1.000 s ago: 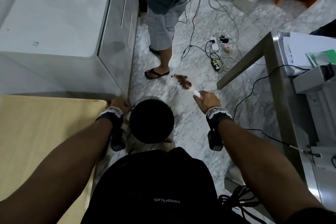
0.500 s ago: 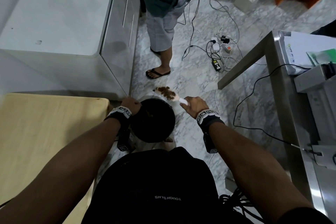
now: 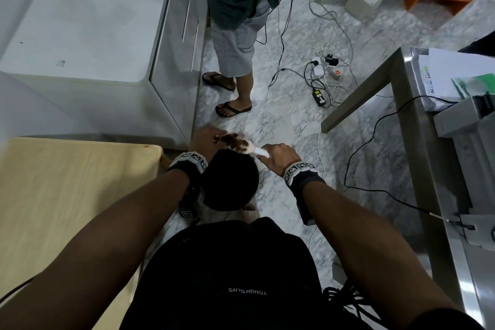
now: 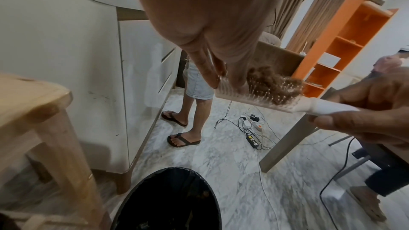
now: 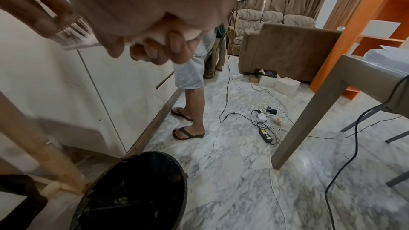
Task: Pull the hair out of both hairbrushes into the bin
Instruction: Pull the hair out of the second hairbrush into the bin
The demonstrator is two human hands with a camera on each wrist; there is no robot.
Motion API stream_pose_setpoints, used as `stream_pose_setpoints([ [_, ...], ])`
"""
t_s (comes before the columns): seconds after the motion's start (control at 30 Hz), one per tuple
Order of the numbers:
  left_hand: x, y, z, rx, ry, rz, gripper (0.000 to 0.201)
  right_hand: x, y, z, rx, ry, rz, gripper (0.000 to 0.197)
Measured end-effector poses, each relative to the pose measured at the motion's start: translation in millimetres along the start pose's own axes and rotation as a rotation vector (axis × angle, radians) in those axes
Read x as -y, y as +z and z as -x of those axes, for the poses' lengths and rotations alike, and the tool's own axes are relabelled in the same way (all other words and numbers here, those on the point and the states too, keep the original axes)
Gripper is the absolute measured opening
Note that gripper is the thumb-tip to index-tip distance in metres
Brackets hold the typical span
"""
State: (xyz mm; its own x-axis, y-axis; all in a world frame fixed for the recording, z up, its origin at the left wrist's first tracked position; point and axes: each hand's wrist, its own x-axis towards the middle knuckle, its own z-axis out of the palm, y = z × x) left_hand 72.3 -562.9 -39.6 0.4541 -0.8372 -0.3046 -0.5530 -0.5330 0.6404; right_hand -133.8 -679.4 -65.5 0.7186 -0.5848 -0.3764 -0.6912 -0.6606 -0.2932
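Observation:
My right hand point(image 3: 270, 154) grips the white handle of a hairbrush point(image 3: 242, 145) and holds it level over the far rim of the black bin point(image 3: 230, 185). A clump of brown hair point(image 4: 271, 83) is matted in the bristles. My left hand point(image 4: 221, 76) reaches down from above, its fairly straight fingertips point(image 4: 235, 78) touching the bare bristles at the brush's tip, beside the hair. The right wrist view shows my right hand's point(image 5: 150, 48) fingers curled round the handle, the bristles point(image 5: 73, 32) and the bin's point(image 5: 137, 190) black liner below. The bin point(image 4: 168, 198) stands on the marble floor. Only one hairbrush is in view.
A wooden table point(image 3: 67, 195) stands left of the bin, with a white cabinet point(image 3: 93, 21) behind it. A person in flip-flops point(image 3: 235, 61) stands just beyond the bin. Cables and a power strip point(image 3: 326, 80) lie on the floor. A metal desk point(image 3: 442, 142) is at right.
My right hand has carried the brush leftward from over the floor to over the bin. My left hand has come up from beside the bin's left rim to the brush head.

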Motion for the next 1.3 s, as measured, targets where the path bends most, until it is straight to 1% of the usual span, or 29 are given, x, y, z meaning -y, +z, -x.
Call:
stream_pose_setpoints([
  [0.07,0,-2,-2,-0.023,-0.034,0.041,0.028,0,-2,-1,-0.010,-0.015,0.026,0.034],
  [0.13,3,-4,-6,-0.046,-0.053,0.077,0.027,-1,-3,-2,-0.014,-0.026,0.037,0.035],
  [0.23,2,-6,-8,-0.062,-0.036,0.038,0.029,-3,-4,-3,-0.019,-0.042,0.048,0.035],
  [0.37,-1,-8,-7,-0.036,0.026,0.031,0.032,-5,-5,-5,-0.024,-0.047,0.060,0.034],
  [0.47,0,-10,-6,-0.025,0.049,0.096,0.025,-6,-4,-6,-0.024,-0.043,0.062,0.034],
  [0.53,1,-10,-7,-0.043,0.072,0.075,0.015,-7,-3,-6,-0.021,-0.046,0.066,0.033],
  [0.6,1,-11,-8,-0.035,0.069,0.025,0.010,-7,-2,-7,-0.019,-0.043,0.063,0.034],
  [0.67,0,-11,-8,-0.014,0.056,0.005,0.010,-7,-2,-7,-0.019,-0.034,0.054,0.034],
  [0.8,2,-11,-8,-0.016,0.048,-0.026,0.011,-8,-4,-6,-0.013,-0.035,0.047,0.036],
  [0.97,14,-15,-8,-0.034,-0.013,-0.071,0.013,-20,-6,-1,0.020,-0.034,0.083,0.036],
  [1.03,9,-16,-10,-0.026,-0.023,-0.083,0.014,-23,-10,0,0.009,-0.024,0.080,0.035],
  [1.13,10,-16,-15,-0.060,-0.055,-0.066,0.015,-20,-16,0,0.004,-0.021,0.064,0.035],
  [1.2,34,-26,-11,-0.072,-0.128,-0.121,0.018,-26,-16,6,-0.004,0.024,0.036,0.034],
  [1.27,70,-45,-3,-0.086,-0.211,-0.197,0.019,-45,-16,16,-0.030,0.127,0.007,0.031],
  [1.3,81,-54,-1,-0.092,-0.240,-0.200,0.019,-58,-19,21,-0.031,0.176,0.014,0.030],
])
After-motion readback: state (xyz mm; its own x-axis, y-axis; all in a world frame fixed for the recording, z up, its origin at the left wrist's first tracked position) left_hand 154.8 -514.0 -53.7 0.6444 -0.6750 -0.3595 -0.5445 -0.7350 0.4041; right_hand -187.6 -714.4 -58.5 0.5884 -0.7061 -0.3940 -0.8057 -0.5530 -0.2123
